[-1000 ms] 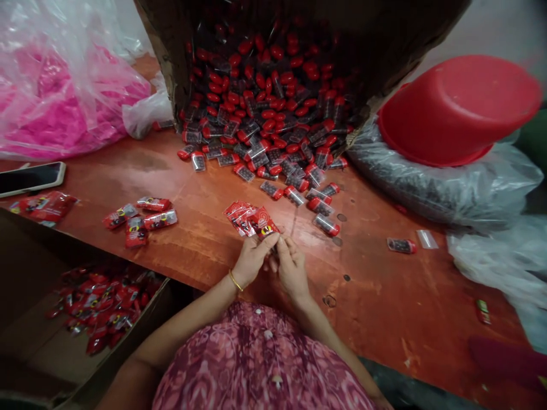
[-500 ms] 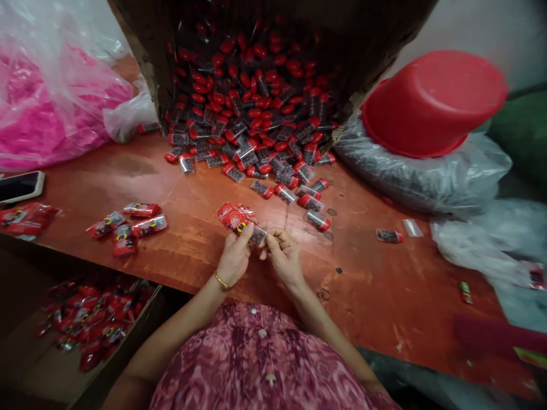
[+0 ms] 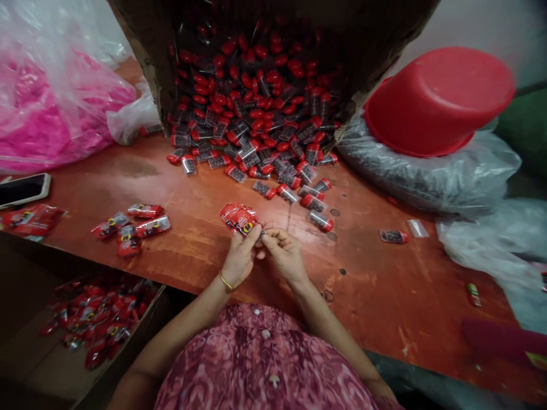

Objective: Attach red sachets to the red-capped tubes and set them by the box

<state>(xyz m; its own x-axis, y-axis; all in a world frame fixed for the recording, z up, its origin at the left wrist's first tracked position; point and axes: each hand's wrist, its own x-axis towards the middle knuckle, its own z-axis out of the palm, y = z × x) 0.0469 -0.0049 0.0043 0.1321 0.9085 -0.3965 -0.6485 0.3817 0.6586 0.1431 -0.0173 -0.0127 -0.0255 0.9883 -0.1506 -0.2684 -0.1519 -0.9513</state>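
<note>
My left hand (image 3: pixel 239 259) is closed on a small stack of red printed sachets (image 3: pixel 237 217), held just above the red-brown table (image 3: pixel 384 285). My right hand (image 3: pixel 285 253) is pinched close against it, fingertips at the sachets' lower edge, where a small clear vial barely shows. Both hands meet near the table's front edge. A tipped cardboard box (image 3: pixel 171 68) behind spills several small clear vials with red caps (image 3: pixel 256 131) towards my hands.
Filled red sachets (image 3: pixel 130 228) lie at the left, more in a carton (image 3: pixel 94 319) below the table edge. A phone (image 3: pixel 23 189) and pink plastic bag (image 3: pixel 51 108) sit far left. A red basin (image 3: pixel 440 97) rests on clear bags at the right. A lone vial (image 3: pixel 394 236) lies right.
The vial that showed between my hands half a second ago is now almost hidden at the sachet stack. The hands stay together in nearly the same spot; the camera shifted slightly.
</note>
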